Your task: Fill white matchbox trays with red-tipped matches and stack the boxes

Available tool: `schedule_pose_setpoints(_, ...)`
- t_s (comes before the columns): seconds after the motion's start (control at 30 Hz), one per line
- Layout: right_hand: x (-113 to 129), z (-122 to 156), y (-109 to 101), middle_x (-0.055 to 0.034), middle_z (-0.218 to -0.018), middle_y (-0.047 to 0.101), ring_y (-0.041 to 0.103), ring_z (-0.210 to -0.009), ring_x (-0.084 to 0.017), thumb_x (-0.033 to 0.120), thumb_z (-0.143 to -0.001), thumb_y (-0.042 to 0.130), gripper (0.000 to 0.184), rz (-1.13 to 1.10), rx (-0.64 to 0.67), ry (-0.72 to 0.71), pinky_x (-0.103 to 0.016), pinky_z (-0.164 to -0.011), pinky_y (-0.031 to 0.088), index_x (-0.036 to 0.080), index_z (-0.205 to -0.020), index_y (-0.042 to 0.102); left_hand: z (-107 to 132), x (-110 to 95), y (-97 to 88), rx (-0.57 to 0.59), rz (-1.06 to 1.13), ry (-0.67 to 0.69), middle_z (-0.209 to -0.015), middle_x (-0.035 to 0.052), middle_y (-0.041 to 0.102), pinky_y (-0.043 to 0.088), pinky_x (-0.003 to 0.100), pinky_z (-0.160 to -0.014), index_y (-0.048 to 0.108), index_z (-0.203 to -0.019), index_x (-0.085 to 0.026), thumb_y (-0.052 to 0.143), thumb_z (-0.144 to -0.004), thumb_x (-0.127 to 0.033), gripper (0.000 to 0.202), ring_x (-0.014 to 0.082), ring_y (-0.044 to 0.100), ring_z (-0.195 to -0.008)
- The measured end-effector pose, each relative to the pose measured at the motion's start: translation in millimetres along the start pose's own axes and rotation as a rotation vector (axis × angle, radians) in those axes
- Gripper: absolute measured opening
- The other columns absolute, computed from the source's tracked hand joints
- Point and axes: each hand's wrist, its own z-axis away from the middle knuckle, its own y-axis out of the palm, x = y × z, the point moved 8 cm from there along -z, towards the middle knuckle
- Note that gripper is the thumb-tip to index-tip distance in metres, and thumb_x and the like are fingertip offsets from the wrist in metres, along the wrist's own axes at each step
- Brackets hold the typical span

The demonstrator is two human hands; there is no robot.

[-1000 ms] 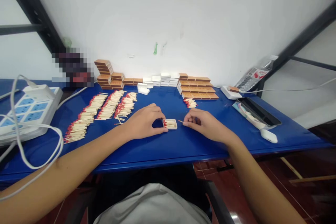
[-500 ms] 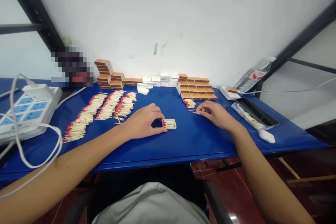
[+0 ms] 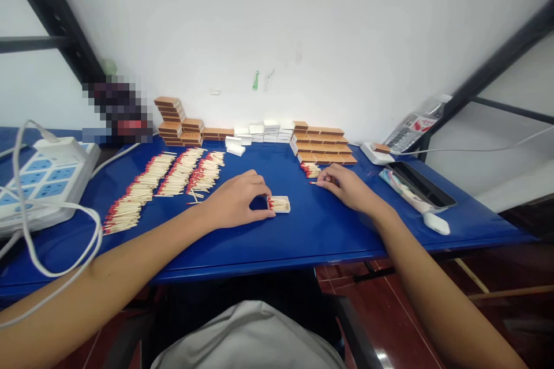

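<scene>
Between thumb and fingers, my left hand (image 3: 238,200) grips the left end of a small white matchbox tray (image 3: 287,200). Red-headed matches (image 3: 278,204) lie inside that tray, heads to the left. My right hand (image 3: 341,184) is closed in a pinch on a match (image 3: 313,183), whose red head points left, low over the table. Just behind those fingers lies a small heap of matches (image 3: 309,169), partly hidden by the hand. Long rows of matches (image 3: 138,196) are spread to the left of my left hand.
Brown matchboxes (image 3: 322,147) and white trays (image 3: 271,131) are stacked along the wall. A power strip (image 3: 47,184) with white cables is at the left. On the right are a plastic bottle (image 3: 418,124), a black open case (image 3: 422,183) and a white earphone case (image 3: 436,223).
My right hand has shifted slightly left with the match, now covering part of the small heap. My left hand and the tray have stayed in place.
</scene>
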Motion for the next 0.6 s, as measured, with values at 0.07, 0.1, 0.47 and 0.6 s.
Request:
schedule_pose_setpoints(0.07, 5.4, 0.2, 1.1, -0.0074, -0.091, 0.061, 0.059, -0.078, -0.022, 0.039, -0.100, 0.058, 0.022, 0.012, 0.010, 0.005, -0.036, -0.073, 0.047, 0.021, -0.090, 0.066, 0.1, -0.1, 0.1, 0.001, -0.003, -0.002, -0.101, 0.0065, 0.069, 0.051, 0.037, -0.086, 0.074, -0.105, -0.019, 0.078, -0.092, -0.042, 0.027, 0.0251, 0.060, -0.102)
schedule_pose_setpoints(0.1, 11.6, 0.8, 1.8, -0.0074, -0.091, 0.061, 0.059, -0.079, -0.022, 0.038, -0.101, 0.058, 0.021, 0.014, 0.013, -0.002, -0.036, -0.073, 0.047, 0.021, -0.090, 0.065, 0.1, 0.0, 0.3, 0.001, -0.003, -0.002, -0.101, 0.0064, 0.069, 0.051, 0.037, -0.086, 0.074, -0.105, -0.019, 0.078, -0.092, -0.042, 0.026, 0.0250, 0.060, -0.102)
schedule_pose_setpoints(0.47, 133.3, 22.0, 32.6, -0.0052, -0.101, 0.062, 0.058, -0.082, -0.019, 0.028, -0.107, 0.053, 0.013, -0.001, 0.060, -0.095, -0.033, -0.073, 0.046, 0.023, -0.101, 0.063, 0.1, -0.7, 0.0, -0.023, -0.020, 0.033, -0.097, 0.0070, 0.069, 0.051, 0.037, -0.085, 0.074, -0.104, -0.018, 0.078, -0.092, -0.043, 0.028, 0.0252, 0.059, -0.099)
schedule_pose_setpoints(0.6, 129.1, 19.4, 36.8, -0.0043, -0.097, 0.062, 0.058, -0.080, -0.019, 0.034, -0.105, 0.058, 0.012, -0.068, 0.101, -0.093, -0.033, -0.071, 0.047, 0.025, -0.101, 0.065, 0.8, -1.3, 0.1, -0.024, -0.026, 0.047, -0.097, 0.0070, 0.068, 0.051, 0.038, -0.085, 0.074, -0.104, -0.017, 0.079, -0.092, -0.044, 0.030, 0.0254, 0.059, -0.098)
